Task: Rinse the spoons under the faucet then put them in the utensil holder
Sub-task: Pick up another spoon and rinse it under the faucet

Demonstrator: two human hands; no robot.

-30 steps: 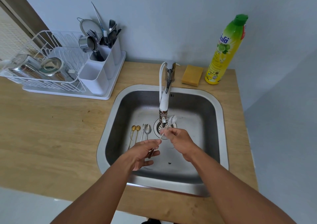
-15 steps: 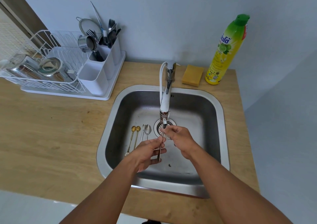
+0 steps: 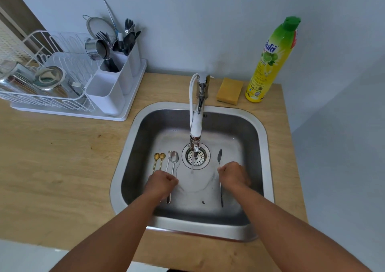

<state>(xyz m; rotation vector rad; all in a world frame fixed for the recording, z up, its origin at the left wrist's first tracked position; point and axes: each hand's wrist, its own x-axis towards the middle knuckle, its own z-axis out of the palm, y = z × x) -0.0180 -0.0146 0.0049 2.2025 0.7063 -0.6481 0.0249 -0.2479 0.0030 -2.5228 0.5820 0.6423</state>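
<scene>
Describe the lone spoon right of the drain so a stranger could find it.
Start at the steel sink and its round drain. Right of it one silver spoon lies, its handle passing under the right hand. The other four spoons lie grouped left of the drain.

Both hands (image 3: 161, 183) over spoons (image 3: 174, 159) in sink (image 3: 264, 138)

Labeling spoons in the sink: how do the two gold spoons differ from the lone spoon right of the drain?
The gold spoons are gold and short; the lone spoon is silver and longer. The gold spoons lie as a pair left of the drain; the lone spoon lies alone, its handle passing under the right hand. All lie flat, bowls toward the wall.
</scene>
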